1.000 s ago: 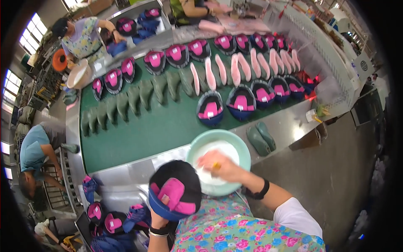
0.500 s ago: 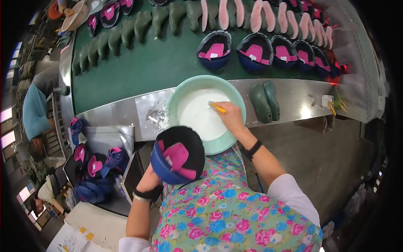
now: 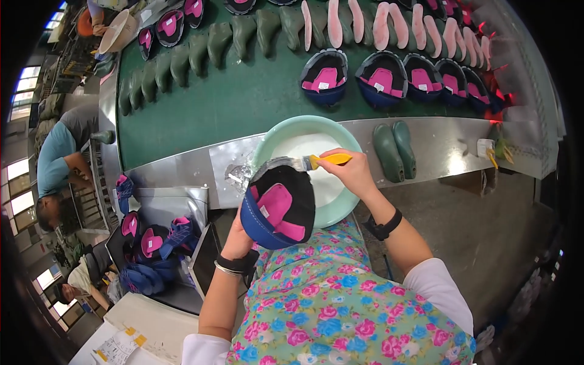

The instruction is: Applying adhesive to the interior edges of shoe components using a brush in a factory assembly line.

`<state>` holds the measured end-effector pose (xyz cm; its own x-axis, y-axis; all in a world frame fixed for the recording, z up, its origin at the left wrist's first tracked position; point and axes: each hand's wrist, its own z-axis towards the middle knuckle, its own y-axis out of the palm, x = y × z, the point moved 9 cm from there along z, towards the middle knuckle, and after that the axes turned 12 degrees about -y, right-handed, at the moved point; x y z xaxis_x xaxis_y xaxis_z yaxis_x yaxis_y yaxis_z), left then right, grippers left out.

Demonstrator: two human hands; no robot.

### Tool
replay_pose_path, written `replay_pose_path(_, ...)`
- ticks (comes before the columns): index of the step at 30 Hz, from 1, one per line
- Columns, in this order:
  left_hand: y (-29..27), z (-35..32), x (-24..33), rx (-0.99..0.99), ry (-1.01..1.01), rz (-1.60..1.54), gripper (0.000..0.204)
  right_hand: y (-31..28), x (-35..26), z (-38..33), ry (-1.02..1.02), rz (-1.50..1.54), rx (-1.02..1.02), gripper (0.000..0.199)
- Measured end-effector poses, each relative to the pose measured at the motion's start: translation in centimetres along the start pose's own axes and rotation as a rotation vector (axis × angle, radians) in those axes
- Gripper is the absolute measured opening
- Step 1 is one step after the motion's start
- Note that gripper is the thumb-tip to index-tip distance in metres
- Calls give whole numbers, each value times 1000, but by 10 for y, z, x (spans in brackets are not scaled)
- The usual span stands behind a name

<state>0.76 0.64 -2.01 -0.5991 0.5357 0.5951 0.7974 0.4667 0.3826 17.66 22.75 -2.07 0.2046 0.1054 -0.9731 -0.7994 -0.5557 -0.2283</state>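
My left hand [image 3: 238, 241] grips a blue shoe upper [image 3: 258, 226] by its side, tilted with the opening toward me, so its black lining and pink inside show. My right hand [image 3: 358, 173] pinches a paintbrush [image 3: 331, 160] by its yellow handle. The bristles touch the far edge of the upper, where a wet, whitish streak runs along the rim. Below them stands a pale green basin [image 3: 275, 129] of white liquid [image 3: 328, 190]. The upper hides the basin's near left part.
On the green conveyor belt [image 3: 194, 115] lie several green shoe lasts [image 3: 198, 53], pink insoles [image 3: 334, 24] and similar uppers [image 3: 325, 78]. Two green lasts [image 3: 389, 153] rest on the metal ledge, right of the basin. More uppers [image 3: 152, 240] sit at left. Other people [image 3: 58, 152] work farther left.
The brush has come up out of the white liquid to the upper's far edge. My left hand has lifted the upper slightly toward the basin, and a whitish streak now shows on its rim.
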Motion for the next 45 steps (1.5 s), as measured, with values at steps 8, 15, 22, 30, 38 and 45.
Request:
replay_pose_path(8,-44,15,32,85,239,114,56,25,-39,-12,231,198,-192,32)
replay_pose_path(15,-45,7,64,67,306,-11,50,45,-75,3,76,121,-299,23)
replay_pose_path(22,-101,4,37,59,83,-456,35,56,-89,52,-174,-200,-212,20)
replay_pose_path(30,-93,-17,30,-149,-168,-681,45,207,-233,29,-570,312,-742,18)
replay_pose_path(38,-74,-27,5,-491,-581,-668,24,176,-162,53,-364,-44,-444,18)
replay_pose_path(45,-116,0,25,-156,-243,-497,20,107,-172,37,-142,-371,-272,23)
